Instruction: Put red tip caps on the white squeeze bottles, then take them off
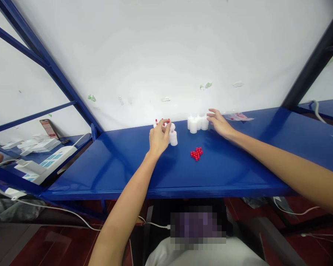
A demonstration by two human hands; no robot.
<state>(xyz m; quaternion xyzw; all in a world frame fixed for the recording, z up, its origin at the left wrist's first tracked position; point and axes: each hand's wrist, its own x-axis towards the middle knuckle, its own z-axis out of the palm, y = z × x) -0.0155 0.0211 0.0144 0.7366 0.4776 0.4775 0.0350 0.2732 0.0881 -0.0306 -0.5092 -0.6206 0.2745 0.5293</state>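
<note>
My left hand (pixel 158 140) is at a group of small white bottles with red tips, its thumb and fingers closed at a red cap (pixel 168 120). One white bottle (pixel 173 139) stands at the front of that group, and my hand hides part of the others. To the right, my right hand (pixel 219 123) has its fingers apart beside a second cluster of white bottles (pixel 193 126), on which no red shows. Its fingertips are close to the rightmost bottle (pixel 204 123); contact is hard to tell. Between the hands and nearer to me lies a pile of small red caps (pixel 196 153).
A clear plastic bag (pixel 240 116) with red pieces lies at the back right of the blue table (pixel 122 166). Behind is a white wall (pixel 166 51). Blue frame posts stand at both sides. At left are a power strip (pixel 54 160), white boxes and a phone (pixel 49 129).
</note>
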